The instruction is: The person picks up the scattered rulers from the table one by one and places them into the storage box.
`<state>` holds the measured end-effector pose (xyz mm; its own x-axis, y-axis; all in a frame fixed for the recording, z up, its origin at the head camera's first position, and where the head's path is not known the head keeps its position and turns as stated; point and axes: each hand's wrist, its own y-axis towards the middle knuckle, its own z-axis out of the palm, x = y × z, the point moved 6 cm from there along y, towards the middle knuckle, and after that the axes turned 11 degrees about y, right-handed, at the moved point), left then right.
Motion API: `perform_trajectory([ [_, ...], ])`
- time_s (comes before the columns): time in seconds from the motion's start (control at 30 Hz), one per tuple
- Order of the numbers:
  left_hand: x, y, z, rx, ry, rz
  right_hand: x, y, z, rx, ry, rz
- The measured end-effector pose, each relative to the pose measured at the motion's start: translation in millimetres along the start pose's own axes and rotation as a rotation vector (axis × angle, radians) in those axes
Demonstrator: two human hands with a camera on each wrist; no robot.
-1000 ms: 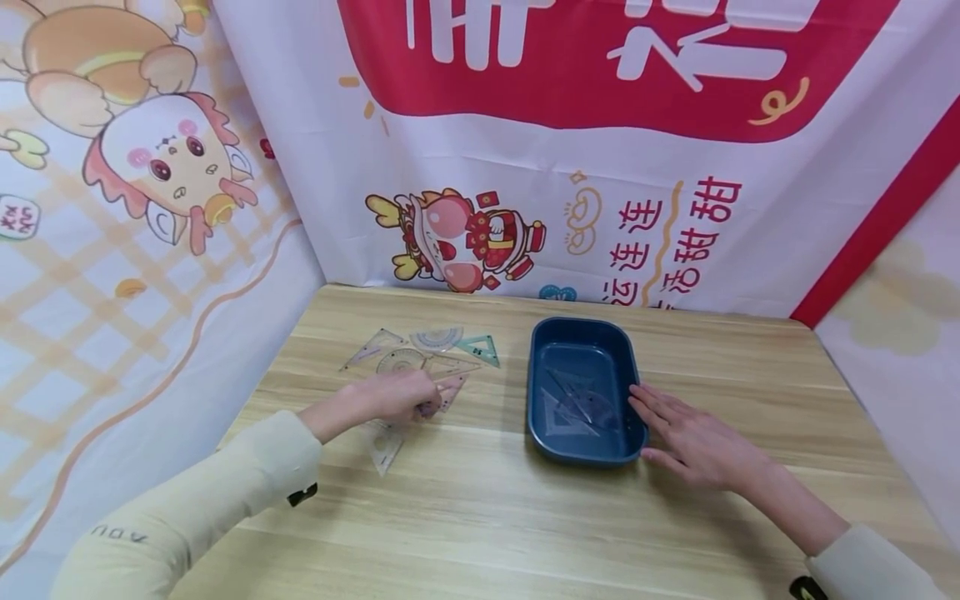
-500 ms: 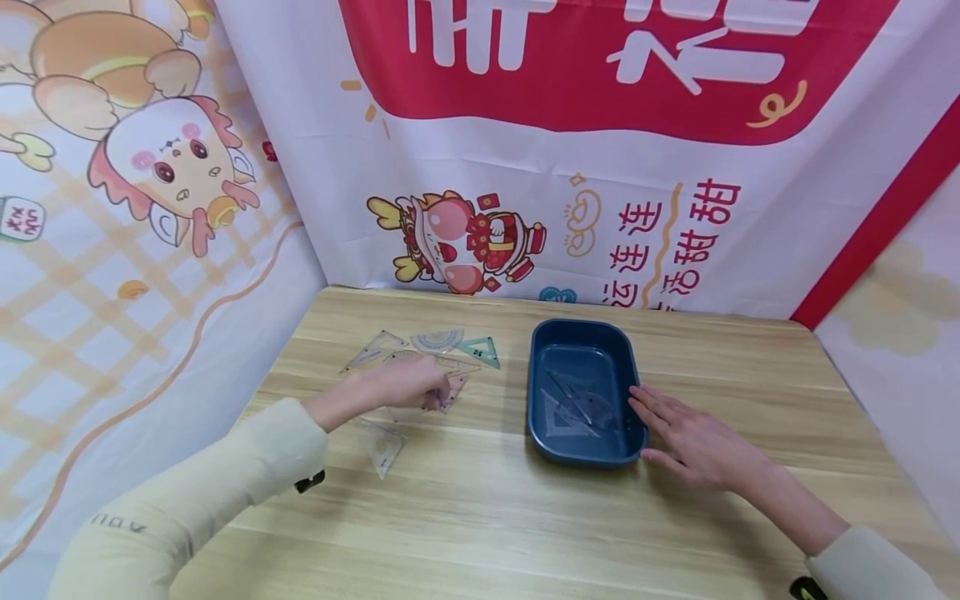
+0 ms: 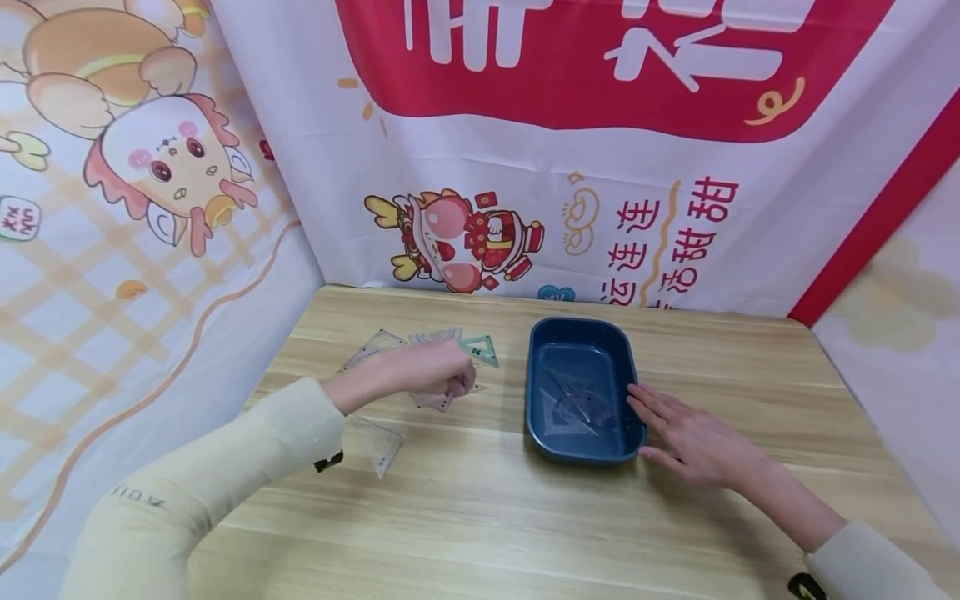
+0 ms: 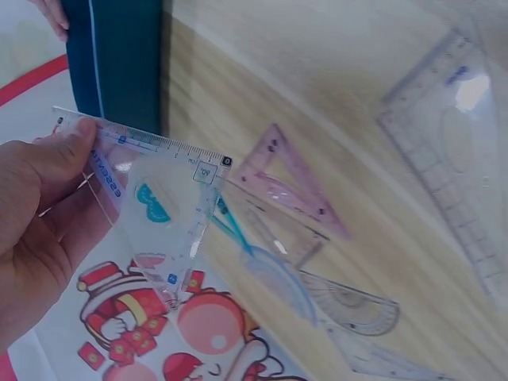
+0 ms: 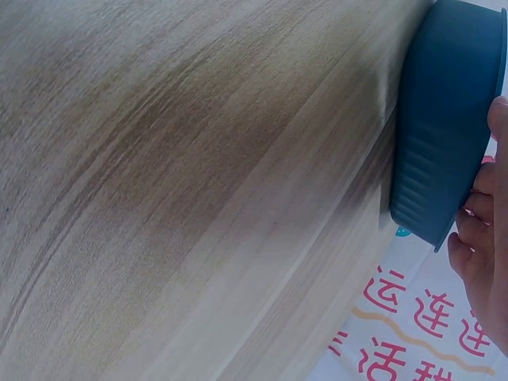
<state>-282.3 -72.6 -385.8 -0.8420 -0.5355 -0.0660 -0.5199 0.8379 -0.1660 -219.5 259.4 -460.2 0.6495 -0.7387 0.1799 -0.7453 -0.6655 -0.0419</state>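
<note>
In the left wrist view, my left hand pinches a clear set square along its ruled edge. The head view shows this left hand above a loose group of drawing tools, hiding part of them. A pink set square, a clear protractor and a green set square are among them. To the right stands a dark blue tray with clear set squares lying inside. My right hand rests its extended fingers against the tray's right wall.
Nearer me, one clear set square lies apart on the wood-grain table. Printed cloths hang behind and at the sides, the rear cloth meeting the table's back edge.
My left hand has moved right and slightly away from me over the drawing tools, and a set square is now in its grip. The right hand and tray stay put.
</note>
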Motion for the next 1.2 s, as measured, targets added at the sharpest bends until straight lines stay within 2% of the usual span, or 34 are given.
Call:
perform_trajectory([
  [0.33, -10.5, 22.1, -20.9, 0.003, 0.056, -0.026, -1.0, 0.8, -0.9, 0.010, 0.017, 0.017],
  [0.93, -42.2, 61.7, -58.6, -0.036, 0.073, 0.133, -0.2, -0.6, -1.4, -0.022, -0.011, -0.013],
  [1.2, -52.7, 80.7, -64.5, 0.008, 0.096, 0.149, -0.8, 0.2, -0.6, -0.016, -0.018, -0.009],
])
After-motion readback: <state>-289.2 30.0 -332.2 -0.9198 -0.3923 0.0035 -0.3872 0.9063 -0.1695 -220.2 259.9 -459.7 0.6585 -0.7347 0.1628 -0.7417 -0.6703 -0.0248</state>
